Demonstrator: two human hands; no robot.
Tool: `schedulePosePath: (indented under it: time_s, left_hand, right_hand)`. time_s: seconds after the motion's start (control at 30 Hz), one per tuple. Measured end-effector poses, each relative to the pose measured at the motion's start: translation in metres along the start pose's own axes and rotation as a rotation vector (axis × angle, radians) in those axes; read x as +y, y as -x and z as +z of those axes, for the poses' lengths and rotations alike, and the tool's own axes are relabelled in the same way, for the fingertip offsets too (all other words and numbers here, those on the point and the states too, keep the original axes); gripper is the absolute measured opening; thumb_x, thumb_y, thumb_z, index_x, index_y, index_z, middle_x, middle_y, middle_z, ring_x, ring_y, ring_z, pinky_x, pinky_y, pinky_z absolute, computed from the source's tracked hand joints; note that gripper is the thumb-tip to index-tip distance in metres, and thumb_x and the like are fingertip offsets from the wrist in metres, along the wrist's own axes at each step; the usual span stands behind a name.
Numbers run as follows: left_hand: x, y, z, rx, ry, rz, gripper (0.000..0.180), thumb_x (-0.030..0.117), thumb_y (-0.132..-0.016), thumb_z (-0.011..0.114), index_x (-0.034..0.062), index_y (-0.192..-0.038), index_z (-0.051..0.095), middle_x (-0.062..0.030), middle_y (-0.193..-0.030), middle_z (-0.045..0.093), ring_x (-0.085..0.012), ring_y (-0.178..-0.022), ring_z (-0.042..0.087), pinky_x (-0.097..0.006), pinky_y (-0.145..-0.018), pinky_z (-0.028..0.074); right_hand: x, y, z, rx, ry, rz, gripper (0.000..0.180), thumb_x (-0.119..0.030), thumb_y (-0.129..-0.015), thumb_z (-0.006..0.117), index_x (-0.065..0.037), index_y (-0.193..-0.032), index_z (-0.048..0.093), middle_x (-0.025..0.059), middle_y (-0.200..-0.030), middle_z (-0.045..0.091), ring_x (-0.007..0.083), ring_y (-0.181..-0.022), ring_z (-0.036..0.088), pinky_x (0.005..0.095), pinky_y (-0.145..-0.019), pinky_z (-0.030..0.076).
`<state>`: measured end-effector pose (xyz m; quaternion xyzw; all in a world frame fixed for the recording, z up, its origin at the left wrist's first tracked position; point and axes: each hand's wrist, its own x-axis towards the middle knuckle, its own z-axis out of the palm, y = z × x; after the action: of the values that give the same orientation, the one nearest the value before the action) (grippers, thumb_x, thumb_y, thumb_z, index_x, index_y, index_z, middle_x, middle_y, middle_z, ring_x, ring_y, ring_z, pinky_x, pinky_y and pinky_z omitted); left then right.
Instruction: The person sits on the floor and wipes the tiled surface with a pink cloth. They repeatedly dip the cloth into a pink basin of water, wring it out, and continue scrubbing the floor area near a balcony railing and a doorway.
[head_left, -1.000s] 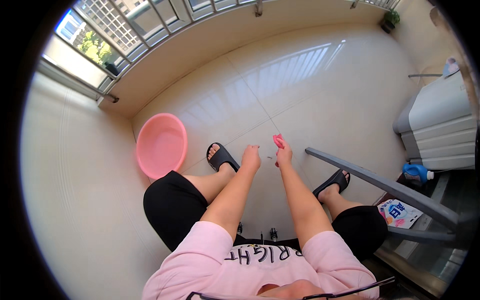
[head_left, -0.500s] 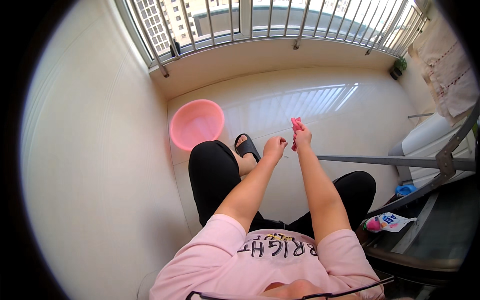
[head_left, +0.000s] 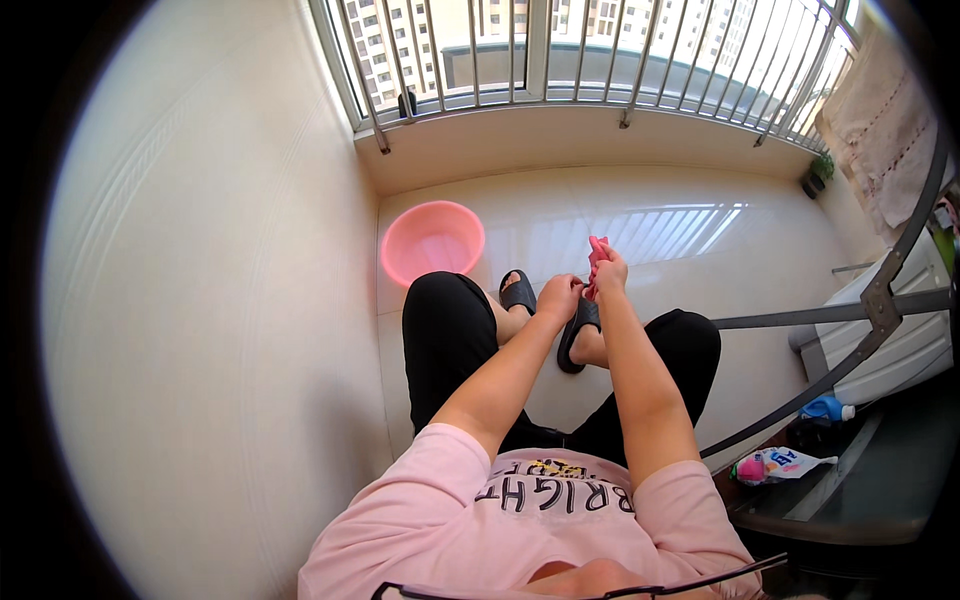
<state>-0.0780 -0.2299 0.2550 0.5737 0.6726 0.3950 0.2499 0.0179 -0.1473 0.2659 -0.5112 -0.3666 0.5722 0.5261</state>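
Out in front of my knees, my right hand point(head_left: 609, 273) is closed around a small reddish-pink thing point(head_left: 598, 250), thin and crumpled-looking; its kind is not clear. Its upper end sticks out above my fingers. Close beside its lower end is my left hand point(head_left: 562, 295), fingers pinched together. Whatever those fingers hold is hidden or too small to name. Farther off to the left, a round pink basin point(head_left: 388, 246) stands on the tiled floor.
A metal frame point(head_left: 880, 305) reaches in from the right, beside a white ribbed panel. A dark glass-topped surface point(head_left: 900, 500) holds a white pouch point(head_left: 790, 463) and a blue bottle point(head_left: 826, 408). Black slippers point(head_left: 517, 291) are on my feet. Window bars point(head_left: 580, 60) line the far wall.
My left hand has come closer to the pink thing in my right hand. My legs have drawn inward, and the right slipper now shows. The whole view has shifted a little.
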Motion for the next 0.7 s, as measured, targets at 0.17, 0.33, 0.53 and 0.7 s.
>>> schedulePosePath:
  time_s: [0.17, 0.33, 0.53, 0.7]
  left_hand:
    - [-0.010, -0.004, -0.016, 0.053, -0.002, -0.005, 0.024, 0.020, -0.087, 0.060, 0.0027, -0.103, 0.066, -0.0161, -0.101, 0.065, -0.0290, -0.088, 0.064, -0.037, -0.080, 0.050]
    - [-0.023, -0.017, -0.028, 0.146, 0.069, -0.131, 0.035, 0.021, -0.086, 0.063, 0.0032, -0.115, 0.059, -0.0174, -0.112, 0.058, -0.0297, -0.099, 0.060, -0.037, -0.087, 0.048]
    - [-0.077, -0.026, -0.027, 0.348, 0.054, -0.373, 0.059, 0.034, -0.085, 0.064, 0.0065, -0.133, 0.044, -0.0242, -0.121, 0.052, -0.0362, -0.114, 0.051, -0.039, -0.097, 0.043]
    - [-0.127, -0.022, -0.046, 0.410, 0.470, -0.561, 0.072, 0.034, -0.085, 0.065, 0.0009, -0.140, 0.033, -0.0269, -0.126, 0.052, -0.0343, -0.113, 0.055, -0.041, -0.095, 0.045]
  right_hand:
    - [0.005, -0.001, 0.023, -0.089, -0.043, 0.032, 0.052, 0.012, -0.076, 0.039, -0.002, -0.122, 0.056, 0.0078, -0.091, 0.062, 0.0096, -0.054, 0.047, 0.0237, -0.044, 0.038]
    - [0.033, -0.008, 0.054, -0.176, 0.002, 0.067, 0.052, 0.014, -0.075, 0.038, -0.001, -0.121, 0.058, 0.0067, -0.107, 0.064, 0.0099, -0.064, 0.050, 0.0245, -0.052, 0.043]
    - [0.088, -0.018, 0.106, -0.320, -0.046, 0.145, 0.048, 0.012, -0.074, 0.042, 0.001, -0.116, 0.062, 0.0061, -0.090, 0.061, 0.0128, -0.071, 0.054, 0.0244, -0.061, 0.045]
    - [0.131, -0.011, 0.143, -0.519, -0.101, 0.419, 0.034, -0.008, -0.091, 0.046, -0.001, -0.124, 0.051, 0.0106, -0.093, 0.063, 0.0167, -0.069, 0.056, 0.0294, -0.058, 0.048]
